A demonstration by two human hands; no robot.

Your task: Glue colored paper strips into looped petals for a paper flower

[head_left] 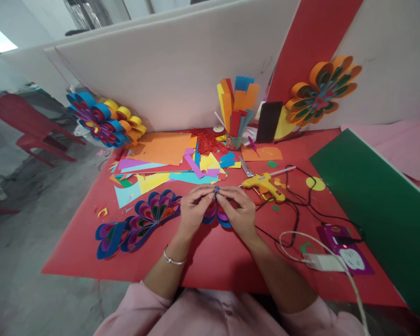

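Note:
My left hand and my right hand meet at the middle of the red table, both pinching the top end of a paper petal piece. Its blue, purple and red loops hang below my fingers, partly hidden by the hands. Left of them lies a row of similar looped paper petals in blue, purple, orange and green. To the right, a yellow glue gun rests on the table near my right hand, beside metal scissors.
Coloured paper sheets and scraps lie behind my hands. A cup of paper strips and a dark phone stand at the back. Cables run to a purple power strip; a green board lies right. Paper flowers stand back left.

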